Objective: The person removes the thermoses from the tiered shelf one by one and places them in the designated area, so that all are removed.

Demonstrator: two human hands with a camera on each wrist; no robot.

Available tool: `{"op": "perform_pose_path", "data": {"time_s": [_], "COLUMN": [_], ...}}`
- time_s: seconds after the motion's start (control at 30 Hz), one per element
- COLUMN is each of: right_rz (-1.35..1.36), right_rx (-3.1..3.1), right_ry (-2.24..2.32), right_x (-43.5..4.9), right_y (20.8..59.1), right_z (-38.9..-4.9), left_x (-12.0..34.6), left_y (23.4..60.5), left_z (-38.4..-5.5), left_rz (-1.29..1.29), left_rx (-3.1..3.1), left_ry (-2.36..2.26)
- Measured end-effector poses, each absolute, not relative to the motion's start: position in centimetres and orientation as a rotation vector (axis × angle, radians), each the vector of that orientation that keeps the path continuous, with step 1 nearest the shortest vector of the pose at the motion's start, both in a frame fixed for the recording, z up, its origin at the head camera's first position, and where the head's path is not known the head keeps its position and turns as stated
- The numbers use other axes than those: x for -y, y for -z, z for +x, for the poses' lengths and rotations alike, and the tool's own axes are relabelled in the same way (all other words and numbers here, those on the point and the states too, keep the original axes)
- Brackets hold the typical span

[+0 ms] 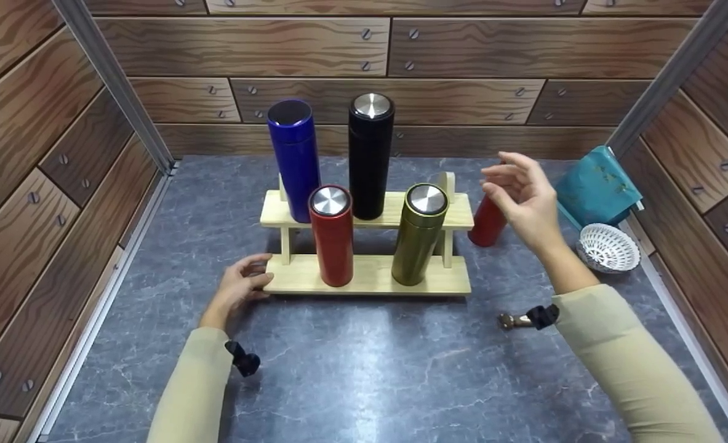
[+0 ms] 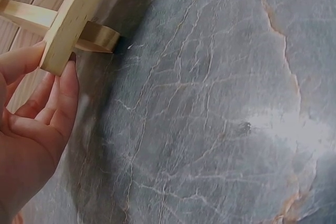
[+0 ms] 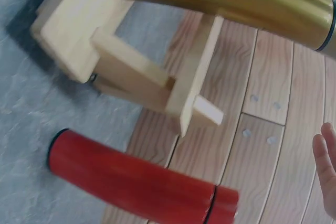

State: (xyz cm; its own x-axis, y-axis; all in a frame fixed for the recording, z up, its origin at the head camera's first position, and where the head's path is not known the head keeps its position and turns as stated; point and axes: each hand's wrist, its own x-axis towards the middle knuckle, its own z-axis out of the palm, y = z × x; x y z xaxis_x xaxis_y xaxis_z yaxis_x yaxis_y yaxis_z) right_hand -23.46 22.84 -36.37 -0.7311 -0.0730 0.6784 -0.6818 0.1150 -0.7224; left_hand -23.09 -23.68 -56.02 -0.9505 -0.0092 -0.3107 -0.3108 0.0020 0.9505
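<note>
A two-tier wooden rack point(image 1: 370, 289) stands mid-table. My left hand point(image 1: 240, 284) pinches the left end of its lower shelf point(image 2: 65, 30) between thumb and fingers. On the lower shelf are a red thermos point(image 1: 333, 246) and a gold thermos point(image 1: 418, 246), both upright. The upper shelf bears a blue thermos point(image 1: 296, 160) and a black thermos point(image 1: 371, 160). To the rack's right, a second red thermos point(image 1: 488, 224) stands on the table, partly hidden in the head view by my right hand point(image 1: 527, 203). That hand is raised with loosely bent fingers, apart from the thermos top point(image 3: 226, 205), holding nothing.
At the far right a teal pouch point(image 1: 600, 187) leans near the side wall, with a white woven basket point(image 1: 608, 249) in front of it. A small brownish object point(image 1: 511, 320) lies beside my right wrist. Wood-patterned walls point(image 1: 314, 46) enclose the table's back and sides.
</note>
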Motion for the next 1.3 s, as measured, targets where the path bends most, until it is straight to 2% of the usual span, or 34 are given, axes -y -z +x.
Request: {"op": "perform_pose_path", "data": {"time_s": [0.23,0.67,1.3], "right_rz": [0.785,0.867,0.694], "right_rx": [1.897,1.99,2.152], "right_ry": [-1.746,-1.703,-1.995], "right_x": [-21.4,-18.3,-14.4], "right_y": [36.4,34.0,31.2], "right_z": [-25.0,-26.1,-28.1], "left_x": [23.9,23.6,23.3], "left_y": [56.0,55.8,55.9], "left_z": [-23.1,-23.0,-23.0], "left_rz": [-0.338,-0.318,-0.255], "left_rx": [-2.088,-2.107,-2.198], "left_ry": [-2.017,-2.028,-1.984]}}
